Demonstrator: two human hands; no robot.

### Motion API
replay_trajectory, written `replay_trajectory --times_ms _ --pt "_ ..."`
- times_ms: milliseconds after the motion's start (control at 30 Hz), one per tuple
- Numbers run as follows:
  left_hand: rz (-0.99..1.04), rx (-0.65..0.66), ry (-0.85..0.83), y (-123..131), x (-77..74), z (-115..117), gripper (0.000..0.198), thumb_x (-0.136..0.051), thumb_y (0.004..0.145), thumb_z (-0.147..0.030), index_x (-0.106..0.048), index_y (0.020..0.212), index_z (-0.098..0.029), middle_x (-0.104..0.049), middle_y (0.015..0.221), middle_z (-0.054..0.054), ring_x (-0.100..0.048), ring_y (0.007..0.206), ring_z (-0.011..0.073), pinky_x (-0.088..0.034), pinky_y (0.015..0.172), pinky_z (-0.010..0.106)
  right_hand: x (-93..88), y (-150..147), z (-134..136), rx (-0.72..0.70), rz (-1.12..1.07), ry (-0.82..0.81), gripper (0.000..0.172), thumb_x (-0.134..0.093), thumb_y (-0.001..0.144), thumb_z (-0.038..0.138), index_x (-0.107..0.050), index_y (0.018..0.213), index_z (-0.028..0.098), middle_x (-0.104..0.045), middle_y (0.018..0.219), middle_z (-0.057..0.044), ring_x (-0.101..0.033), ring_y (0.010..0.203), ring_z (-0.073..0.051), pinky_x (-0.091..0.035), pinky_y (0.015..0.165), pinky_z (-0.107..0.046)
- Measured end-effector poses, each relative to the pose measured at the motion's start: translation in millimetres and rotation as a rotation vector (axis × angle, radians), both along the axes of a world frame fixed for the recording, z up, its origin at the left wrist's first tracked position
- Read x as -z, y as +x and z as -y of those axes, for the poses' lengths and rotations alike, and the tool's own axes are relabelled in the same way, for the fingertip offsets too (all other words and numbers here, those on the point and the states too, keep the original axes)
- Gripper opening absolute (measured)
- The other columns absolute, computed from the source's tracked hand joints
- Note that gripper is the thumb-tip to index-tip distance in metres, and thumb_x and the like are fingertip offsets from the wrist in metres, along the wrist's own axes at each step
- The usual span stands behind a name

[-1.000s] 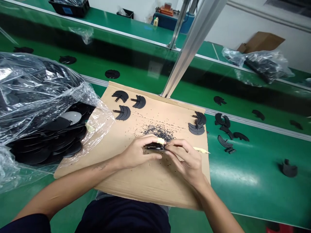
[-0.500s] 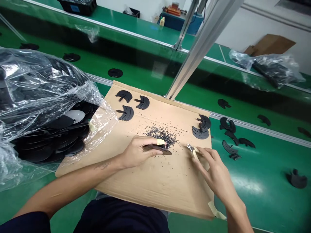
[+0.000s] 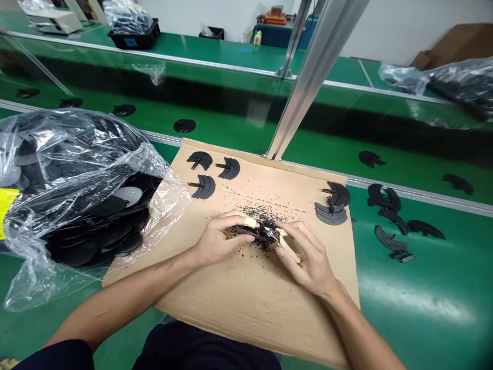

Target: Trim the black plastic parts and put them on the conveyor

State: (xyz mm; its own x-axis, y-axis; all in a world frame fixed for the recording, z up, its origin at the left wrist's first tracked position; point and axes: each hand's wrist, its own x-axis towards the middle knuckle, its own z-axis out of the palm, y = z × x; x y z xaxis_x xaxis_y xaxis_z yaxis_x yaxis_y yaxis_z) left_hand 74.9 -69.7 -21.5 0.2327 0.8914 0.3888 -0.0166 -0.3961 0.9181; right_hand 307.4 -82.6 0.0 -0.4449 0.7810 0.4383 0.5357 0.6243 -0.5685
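My left hand (image 3: 219, 237) pinches a flat black plastic disc (image 3: 250, 233) by its edge, tilted above the cardboard; yellowish tape wraps one fingertip. In my right hand (image 3: 308, 252) is a pair of cutting pliers (image 3: 287, 244) with pale yellow handles. Their metal jaws meet the far edge of the disc; whether they are closed on it I cannot tell. Beneath both hands small black plastic bits (image 3: 260, 211) lie scattered on the cardboard sheet (image 3: 231, 303). My fingers partly cover the disc.
Curved black parts (image 3: 202, 186) rest at the sheet's back left, with more (image 3: 331, 213) at its right edge. A clear plastic bag (image 3: 96, 149) of black discs bulges on the left. Loose parts lie on the green table (image 3: 416, 288). A metal post (image 3: 300, 92) rises behind the sheet.
My right hand has moved left with the pliers, bringing their jaws from apart to the disc. The left hand still holds the disc. The camera view has shifted.
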Motion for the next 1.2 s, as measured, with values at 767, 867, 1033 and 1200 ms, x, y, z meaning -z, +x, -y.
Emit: replay_trajectory --times_ms 767,867,1033,1200 --pt "-0.114 0.033 -0.015 1 -4.3 6 0.014 -0.077 0.084 -0.022 -0.076 0.096 -0.016 -0.076 0.089 0.007 -0.070 0.084 0.0165 -0.059 0.076 0.030 1.0 7 10 0.059 0.149 0.128 0.023 -0.062 0.096 0.027 -0.063 0.117 0.017 -0.068 0.085 -0.007 -0.061 0.073 -0.019 -0.051 0.064 -0.032" --pt "-0.174 0.049 0.052 0 -7.7 5 0.018 -0.074 0.087 -0.024 -0.074 0.104 -0.018 -0.075 0.094 0.007 -0.069 0.087 0.0173 -0.058 0.078 0.032 3.5 6 8 0.125 0.204 0.156 0.029 -0.061 0.095 0.031 -0.063 0.121 0.019 -0.068 0.087 -0.008 -0.060 0.075 -0.021 -0.049 0.065 -0.035" --pt "-0.344 0.009 0.227 -3 -9.5 2 0.019 -0.072 0.089 -0.022 -0.074 0.107 -0.020 -0.076 0.095 0.006 -0.066 0.086 0.0172 -0.054 0.080 0.036 1.9 2 9 0.103 0.165 0.098 0.032 -0.064 0.093 0.033 -0.062 0.123 0.019 -0.068 0.092 -0.009 -0.061 0.080 -0.023 -0.049 0.068 -0.037" --pt "-0.111 -0.098 -0.017 -4 -9.1 1 0.019 -0.074 0.087 -0.023 -0.068 0.105 -0.017 -0.074 0.097 0.005 -0.070 0.089 0.0155 -0.060 0.077 0.029 -4.4 0 10 0.154 -0.146 -0.203 0.022 -0.065 0.093 0.034 -0.064 0.111 0.022 -0.067 0.094 -0.006 -0.062 0.080 -0.019 -0.050 0.065 -0.031"
